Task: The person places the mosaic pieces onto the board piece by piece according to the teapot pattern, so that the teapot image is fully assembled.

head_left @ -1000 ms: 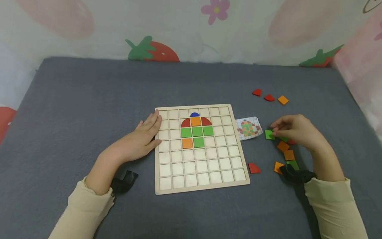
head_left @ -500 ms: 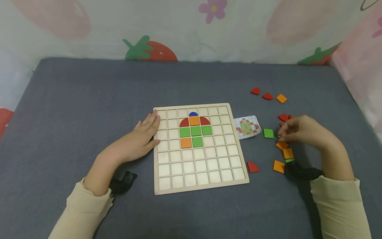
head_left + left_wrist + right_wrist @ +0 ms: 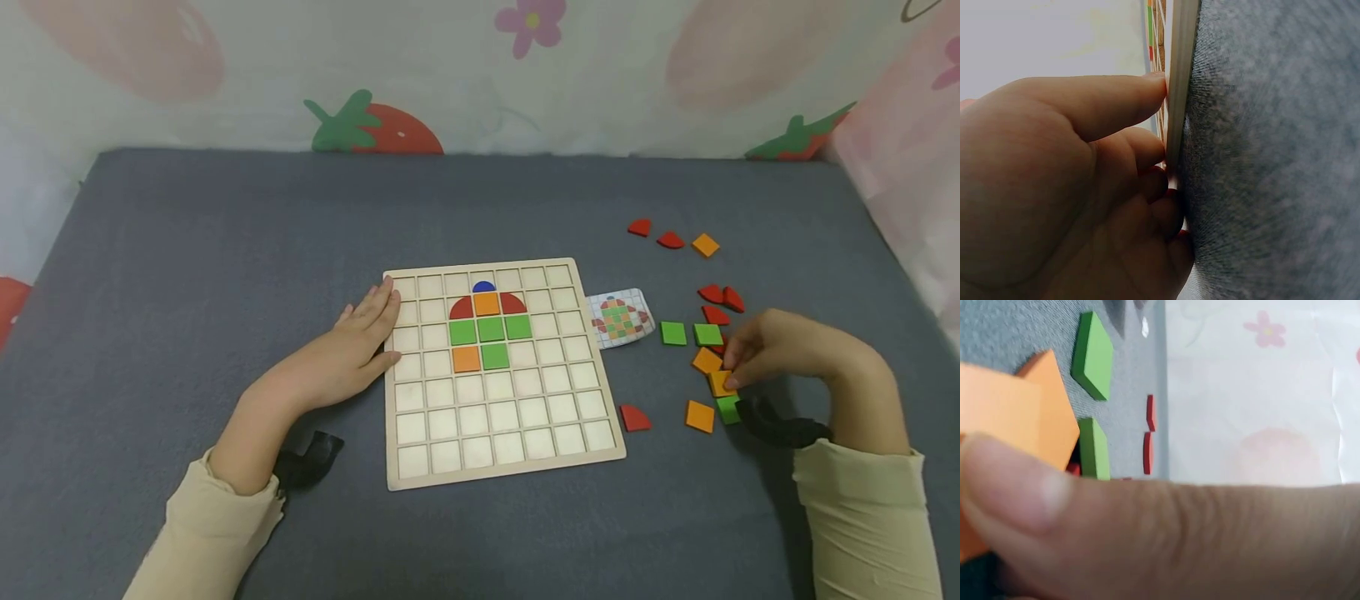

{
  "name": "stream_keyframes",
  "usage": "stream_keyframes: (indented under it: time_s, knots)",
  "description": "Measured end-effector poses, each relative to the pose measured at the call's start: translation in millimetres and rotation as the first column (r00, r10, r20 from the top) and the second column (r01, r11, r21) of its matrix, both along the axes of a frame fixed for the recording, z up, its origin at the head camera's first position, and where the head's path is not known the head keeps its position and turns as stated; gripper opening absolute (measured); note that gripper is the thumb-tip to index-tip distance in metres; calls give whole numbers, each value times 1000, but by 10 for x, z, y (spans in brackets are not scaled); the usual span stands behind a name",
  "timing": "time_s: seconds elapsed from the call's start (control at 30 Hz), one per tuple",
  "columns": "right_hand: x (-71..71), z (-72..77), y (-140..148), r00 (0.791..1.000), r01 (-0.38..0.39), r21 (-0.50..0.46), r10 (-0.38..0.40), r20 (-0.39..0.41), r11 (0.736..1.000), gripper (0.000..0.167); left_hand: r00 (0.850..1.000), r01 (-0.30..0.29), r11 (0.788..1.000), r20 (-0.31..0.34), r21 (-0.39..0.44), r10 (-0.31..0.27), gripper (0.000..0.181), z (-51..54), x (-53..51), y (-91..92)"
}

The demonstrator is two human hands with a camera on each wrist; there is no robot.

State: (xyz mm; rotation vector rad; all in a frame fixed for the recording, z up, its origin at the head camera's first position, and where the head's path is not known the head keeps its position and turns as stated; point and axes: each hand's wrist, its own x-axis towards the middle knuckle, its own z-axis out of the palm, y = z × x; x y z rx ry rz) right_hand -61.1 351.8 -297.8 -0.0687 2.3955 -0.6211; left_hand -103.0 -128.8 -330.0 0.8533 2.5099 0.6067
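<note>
A wooden grid board (image 3: 506, 474) lies on the grey cloth, with several colored tiles set in its upper middle cells. My left hand (image 3: 341, 354) rests with fingers straight along the board's left edge; in the left wrist view the thumb (image 3: 1116, 100) touches the rim. To the right of the board, my right hand (image 3: 795, 354) pinches an orange square tile (image 3: 717, 383), the thumb (image 3: 1022, 494) lying on it in the right wrist view. Beside that tile are another orange tile (image 3: 707, 361) and a green tile (image 3: 727, 409). The other fingers' undersides are hidden.
A printed pattern card (image 3: 622, 318) lies partly under the board's right edge. Green tiles (image 3: 673, 333) and red quarter-circle tiles (image 3: 716, 316) lie near the right hand. One red tile (image 3: 634, 418) sits nearer the board. A patterned curtain (image 3: 600, 83) hangs behind the table.
My right hand has moved from the green tiles toward me and right, onto an orange tile. Two green tiles now lie uncovered. The left hand stays at the board's edge.
</note>
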Motion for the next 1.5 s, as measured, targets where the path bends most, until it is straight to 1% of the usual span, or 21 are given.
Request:
stream_keyframes:
  time_s: [0.23, 0.3, 0.37, 0.47, 0.6, 0.77, 0.97, 1.13, 1.27, 1.4, 1.5]
  knots:
    - [-16, -1, -54, 999, -33, 29, 34, -20, 999, 21, 1000, -5, 1000, 0, 2, 5, 67, -3, 4, 1]
    - [-15, 9, -60, 999, -31, 28, 32, -26, 999, 21, 1000, -5, 1000, 0, 4, 5, 67, -4, 5, 1]
    - [-10, 22, -62, 999, -23, 11, 24, -36, 1000, 22, 1000, -4, 1000, 0, 4, 4, 67, -2, 5, 0]
    - [-2, 40, -60, 999, -4, -42, 2, -50, 999, 23, 1000, -4, 1000, -2, 5, 4, 67, 4, 4, 1]
    - [9, 63, -73, 997, 4, -110, -13, -77, 994, 19, 1000, -5, 1000, -3, 3, 5, 67, 13, 6, -1]
    - [19, 89, -88, 995, 18, -154, -33, -91, 988, 14, 1000, -3, 1000, -6, 3, 3, 66, 19, 10, -4]
    - [30, 103, -108, 994, 24, -195, -45, -103, 981, 17, 1000, 2, 1000, -7, 6, -2, 67, 15, 6, -4]
    - [34, 133, -159, 993, 9, -213, -34, -114, 977, 19, 1000, 6, 1000, -9, 3, -6, 67, 13, 8, -17]
    - [51, 155, -211, 991, 4, -218, -33, -132, 976, 17, 1000, 7, 1000, 2, 5, -7, 67, 11, 8, -23]
    - [71, 170, -245, 986, -15, -226, -24, -165, 974, 15, 1000, 11, 1000, 6, 1, -11, 67, 5, 6, -23]
    - [76, 185, -283, 979, -53, -231, 4, -206, 971, 13, 1000, 10, 1000, 4, -2, -10, 67, 1, 7, -24]
